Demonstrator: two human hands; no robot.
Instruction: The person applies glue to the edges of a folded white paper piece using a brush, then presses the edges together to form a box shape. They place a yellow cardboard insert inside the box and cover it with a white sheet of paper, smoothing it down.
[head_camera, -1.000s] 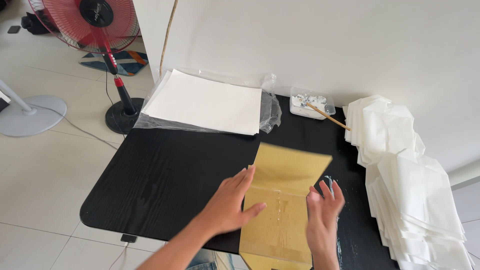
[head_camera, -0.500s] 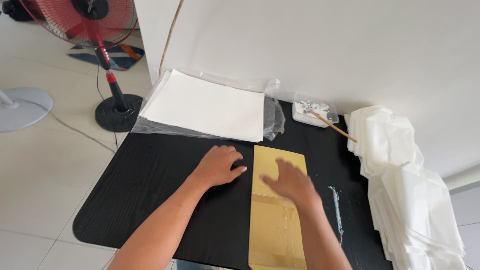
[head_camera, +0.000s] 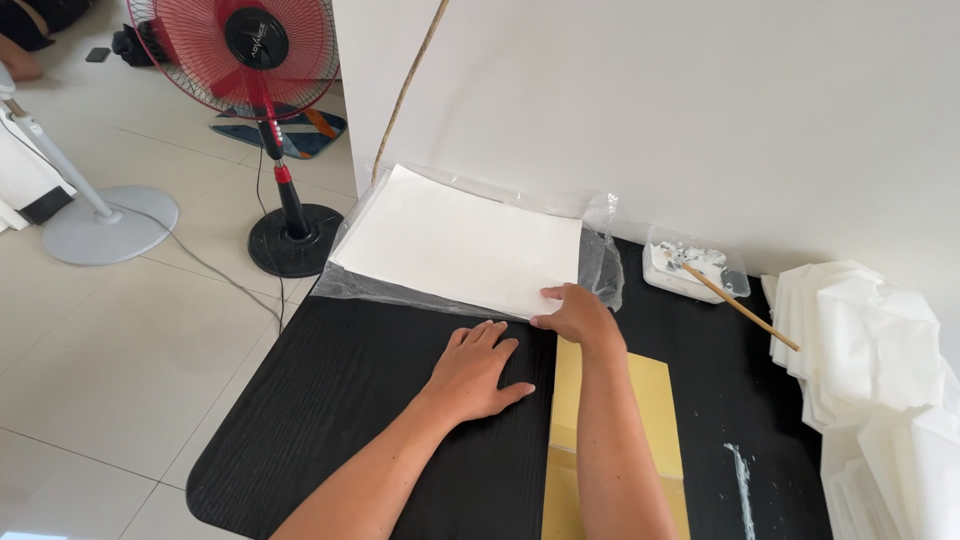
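While the left hand (head_camera: 475, 372) lies flat and spread on the black table (head_camera: 330, 410), the right hand (head_camera: 578, 315) reaches toward twelve o'clock, its fingertips (head_camera: 548, 321) pinching the near edge of the white paper stack (head_camera: 460, 240) in its clear plastic wrap (head_camera: 603, 262). Under the right forearm, at six o'clock from that hand, lies a tan folded paper bag (head_camera: 655, 400). A glue dish (head_camera: 695, 265) with a wooden stick (head_camera: 740, 305) sits at two o'clock, a white smear (head_camera: 742, 480) at four. I reckon several sheets could lift together, or a sheet could drag through the wet smear, since that pinch is shallow. Finished white bags (head_camera: 870, 350) pile at three o'clock.
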